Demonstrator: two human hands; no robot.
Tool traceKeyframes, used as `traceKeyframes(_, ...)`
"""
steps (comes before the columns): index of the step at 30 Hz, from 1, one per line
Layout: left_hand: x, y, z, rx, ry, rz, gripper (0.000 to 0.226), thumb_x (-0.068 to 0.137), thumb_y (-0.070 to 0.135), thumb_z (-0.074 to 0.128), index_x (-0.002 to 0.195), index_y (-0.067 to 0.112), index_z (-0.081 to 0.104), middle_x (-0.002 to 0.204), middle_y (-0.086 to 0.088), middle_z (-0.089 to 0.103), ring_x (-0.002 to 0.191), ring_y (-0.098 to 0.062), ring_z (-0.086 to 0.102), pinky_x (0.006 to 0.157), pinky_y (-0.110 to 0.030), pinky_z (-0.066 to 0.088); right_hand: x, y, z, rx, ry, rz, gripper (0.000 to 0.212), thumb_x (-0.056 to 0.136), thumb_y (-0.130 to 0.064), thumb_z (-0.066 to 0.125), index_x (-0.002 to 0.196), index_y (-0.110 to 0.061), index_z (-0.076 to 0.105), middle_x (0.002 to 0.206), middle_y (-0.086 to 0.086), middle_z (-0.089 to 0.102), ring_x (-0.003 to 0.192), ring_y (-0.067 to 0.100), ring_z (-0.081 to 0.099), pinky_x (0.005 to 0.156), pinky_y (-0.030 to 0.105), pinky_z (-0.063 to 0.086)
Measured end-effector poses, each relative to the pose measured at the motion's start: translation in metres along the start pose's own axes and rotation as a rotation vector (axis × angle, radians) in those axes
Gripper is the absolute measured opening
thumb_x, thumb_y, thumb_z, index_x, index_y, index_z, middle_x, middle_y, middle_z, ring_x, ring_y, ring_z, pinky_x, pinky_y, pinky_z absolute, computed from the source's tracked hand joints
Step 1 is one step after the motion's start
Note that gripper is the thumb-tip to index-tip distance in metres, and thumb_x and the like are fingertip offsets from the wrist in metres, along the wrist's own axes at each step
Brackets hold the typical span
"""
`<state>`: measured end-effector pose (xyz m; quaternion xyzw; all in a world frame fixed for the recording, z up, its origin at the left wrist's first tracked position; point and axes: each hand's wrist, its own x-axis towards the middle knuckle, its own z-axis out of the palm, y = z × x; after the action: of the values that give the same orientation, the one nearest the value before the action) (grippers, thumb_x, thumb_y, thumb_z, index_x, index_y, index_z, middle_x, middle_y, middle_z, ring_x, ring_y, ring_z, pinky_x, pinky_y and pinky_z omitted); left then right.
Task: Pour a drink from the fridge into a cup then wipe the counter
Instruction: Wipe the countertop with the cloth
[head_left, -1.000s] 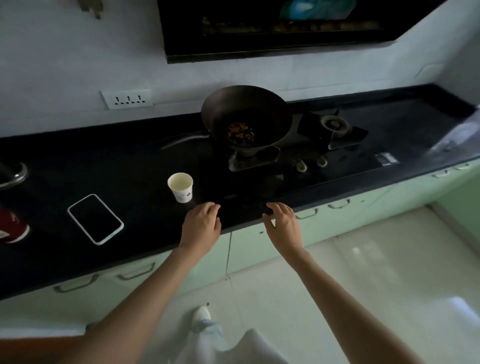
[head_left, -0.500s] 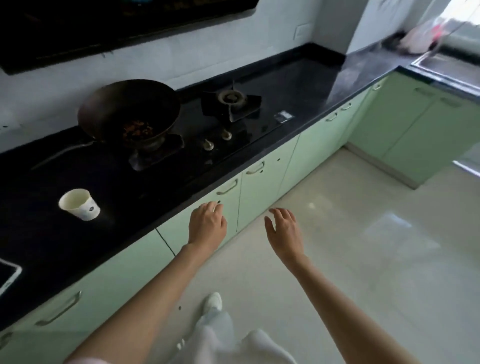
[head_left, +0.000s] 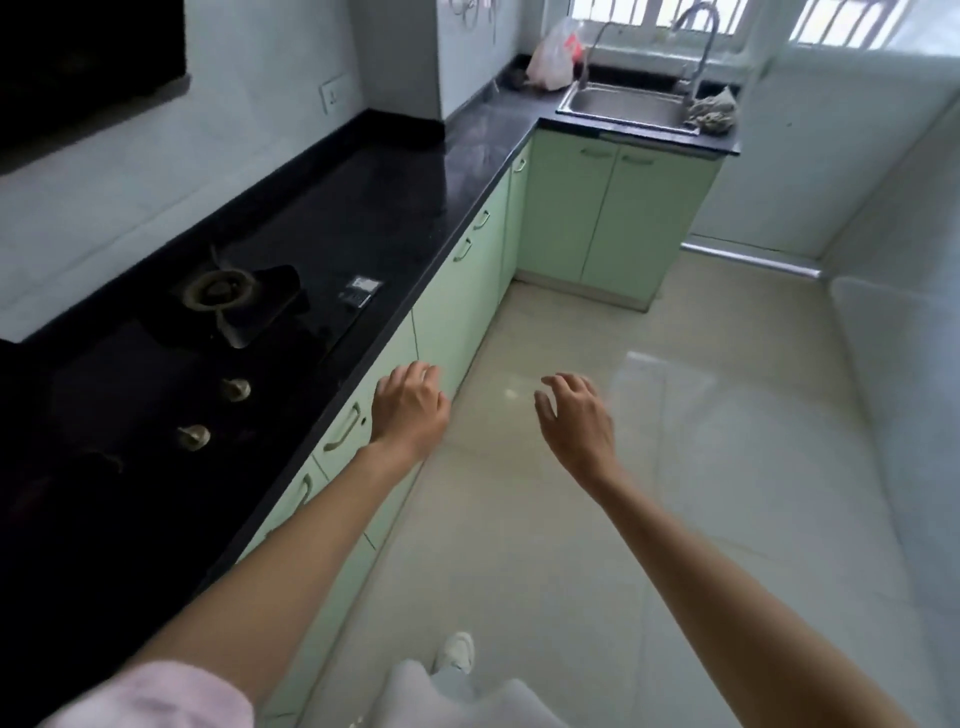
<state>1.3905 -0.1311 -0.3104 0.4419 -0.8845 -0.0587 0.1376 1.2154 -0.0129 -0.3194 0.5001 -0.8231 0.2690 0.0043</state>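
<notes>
The black counter (head_left: 415, 208) runs along the left wall and turns right at the far corner toward a steel sink (head_left: 623, 104). My left hand (head_left: 410, 408) hangs in front of the counter's edge, over the green cabinet fronts, fingers loosely curled, holding nothing. My right hand (head_left: 576, 421) floats over the tiled floor, fingers relaxed and empty. A crumpled grey cloth (head_left: 714, 111) lies at the sink's right end. The cup and the fridge are out of view.
A gas hob (head_left: 223, 296) with two knobs sits in the counter at left. A plastic bag (head_left: 553, 57) stands in the far corner beside the tap (head_left: 698, 47). Green cabinets (head_left: 613, 218) line the counter. Pale tiled floor (head_left: 675, 415) stretches ahead.
The view has swung right along the counter; the cup, the wok and the phone have left the frame and the sink has come in. Both hands have come off the counter edge.
</notes>
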Motion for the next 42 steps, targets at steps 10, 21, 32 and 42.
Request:
traceKeyframes(10,0.168,0.089,0.01,-0.02,-0.028,0.314,0.034,0.094,0.024,0.046,0.125,0.012,0.054,0.131,-0.006,0.054,0.117,-0.026,0.049,0.094,-0.036,0.036,0.113,0.08,-0.053,-0.088,0.16,0.24,0.034,0.097,-0.029,0.047,0.121,-0.009,0.06,0.126,0.01,0.06,0.122,0.024,0.049,0.09,0.035,0.044)
traceKeyframes(21,0.312,0.26,0.065,-0.069,-0.08,0.485,0.035,0.092,0.028,0.048,0.123,0.013,0.055,0.128,-0.007,0.054,0.117,-0.028,0.049,0.095,-0.035,0.035,0.214,0.235,-0.116,-0.143,0.145,0.384,0.036,0.098,-0.033,0.044,0.125,-0.012,0.058,0.128,0.008,0.057,0.121,0.025,0.049,0.087,0.034,0.043)
traceKeyframes(32,0.445,0.401,0.101,-0.054,-0.143,0.463,0.042,0.095,0.03,0.046,0.135,0.015,0.046,0.134,-0.004,0.051,0.123,-0.027,0.045,0.098,-0.036,0.034,0.345,0.38,-0.187,-0.138,0.122,0.361,0.037,0.098,-0.032,0.044,0.125,-0.009,0.056,0.128,0.009,0.057,0.121,0.025,0.048,0.09,0.033,0.041)
traceKeyframes(42,0.585,0.458,0.171,-0.004,-0.176,0.474,0.04,0.095,0.031,0.044,0.131,0.014,0.049,0.134,-0.005,0.05,0.123,-0.027,0.044,0.1,-0.037,0.033,0.463,0.481,-0.158,-0.144,0.027,0.373,0.039,0.099,-0.031,0.042,0.127,-0.007,0.055,0.13,0.01,0.056,0.122,0.026,0.047,0.093,0.033,0.039)
